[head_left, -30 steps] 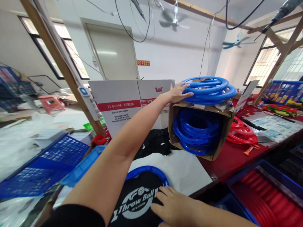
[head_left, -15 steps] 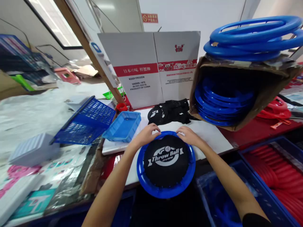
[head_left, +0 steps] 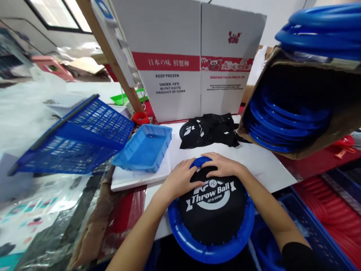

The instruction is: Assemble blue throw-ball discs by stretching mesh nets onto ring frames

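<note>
A blue plastic hoop with black fabric across it leans on the table's near edge. White "Throw Ball" lettering is printed on the fabric. My left hand grips the far left of the rim, its thumb lying on the fabric. To the right, my right hand holds the far rim, fingers over the top and thumb on the cloth. Between the hands a short stretch of blue rim shows. Beyond them lie several black fabric pieces with white print, on a white sheet.
A carton stands upright at the back. On the right, an open cardboard box holds blue rings, with more rings on top. A light blue tray and a tilted blue basket are at left. Red tubing fills a crate lower right.
Both hands have closed in on the hoop's far rim, thumbs now over the fabric. Earlier they touched the rim further apart with fingertips. The camera view has shifted closer and downward.
</note>
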Tool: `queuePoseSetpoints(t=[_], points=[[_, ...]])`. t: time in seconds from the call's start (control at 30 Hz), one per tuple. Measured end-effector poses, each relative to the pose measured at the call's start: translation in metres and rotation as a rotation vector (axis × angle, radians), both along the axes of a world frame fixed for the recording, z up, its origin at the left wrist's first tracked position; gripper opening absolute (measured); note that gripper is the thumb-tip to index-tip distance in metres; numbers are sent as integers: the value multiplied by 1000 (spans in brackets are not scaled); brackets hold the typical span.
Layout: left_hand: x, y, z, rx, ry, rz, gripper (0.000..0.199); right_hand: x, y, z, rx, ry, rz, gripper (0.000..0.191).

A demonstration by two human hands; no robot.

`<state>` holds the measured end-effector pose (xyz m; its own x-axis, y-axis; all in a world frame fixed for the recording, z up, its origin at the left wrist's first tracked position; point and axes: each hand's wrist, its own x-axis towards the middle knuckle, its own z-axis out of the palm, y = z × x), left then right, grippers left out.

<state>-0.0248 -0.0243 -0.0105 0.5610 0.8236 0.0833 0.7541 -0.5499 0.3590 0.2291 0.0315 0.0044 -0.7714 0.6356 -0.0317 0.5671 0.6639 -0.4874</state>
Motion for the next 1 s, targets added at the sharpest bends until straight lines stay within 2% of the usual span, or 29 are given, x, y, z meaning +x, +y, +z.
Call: queuePoseSetpoints(t=[0.17,0.3,0.37,0.53,0.8,0.9,1.0], points=[[13,20,12,-70,53,18,28,-2,-1,-3,-6,56,-28,20],[8,43,21,-214,-95,-37,13,-3,3,-4,-36,165,-101,4],[3,47,20,-254,-211,-8,11,-4,5,-3,-43,216,-116,4],[-2,37,9,-281,-465,171,17,-8,12,-5,-89,320,-156,7],[-3,41,4,-348,-590,233,26,-12,24,-18,-136,414,-189,11],[-6,43,4,-369,-594,233,26,-10,36,-17,-268,397,-180,13],[-9,45,5,-380,-586,241,22,-6,49,-13,-425,341,-113,14]])
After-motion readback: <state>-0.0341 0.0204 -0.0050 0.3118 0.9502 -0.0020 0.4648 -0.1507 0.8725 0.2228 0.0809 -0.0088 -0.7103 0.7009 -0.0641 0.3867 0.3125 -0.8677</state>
